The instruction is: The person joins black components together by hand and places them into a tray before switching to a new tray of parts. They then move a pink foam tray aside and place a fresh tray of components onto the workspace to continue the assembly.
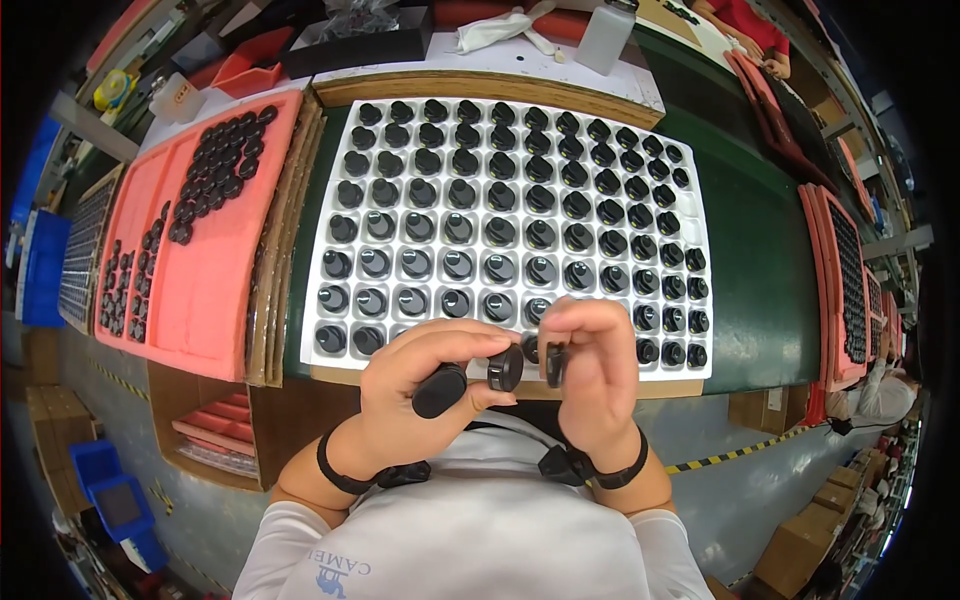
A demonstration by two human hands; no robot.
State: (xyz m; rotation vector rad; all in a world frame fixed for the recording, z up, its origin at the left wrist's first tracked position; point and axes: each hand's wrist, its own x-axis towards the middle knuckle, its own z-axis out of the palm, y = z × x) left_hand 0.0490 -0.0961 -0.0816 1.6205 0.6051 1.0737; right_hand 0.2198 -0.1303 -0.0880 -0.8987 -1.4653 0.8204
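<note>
My left hand [395, 400] is closed, pinching a short, round black cap [505, 368] between thumb and fingertips. A longer black rounded piece [440, 391] lies against the same palm. Close by on the right, my right hand [600, 385] has its fingers curled round a small black part [555, 366], seen edge-on and partly hidden. The two held parts are apart. Just beyond both hands is a white moulded tray [688, 206], its rows of cells mostly filled with glossy black rounded parts. My hands hide some of the nearest cells.
Pink foam trays [205, 320] with black parts stand on the left, beside stacked cardboard sheets [275, 250]. The white tray rests on a green surface [755, 240]. A clear bottle [607, 35] and white gloves [510, 30] lie behind. Another person's hand [775, 66] shows far right.
</note>
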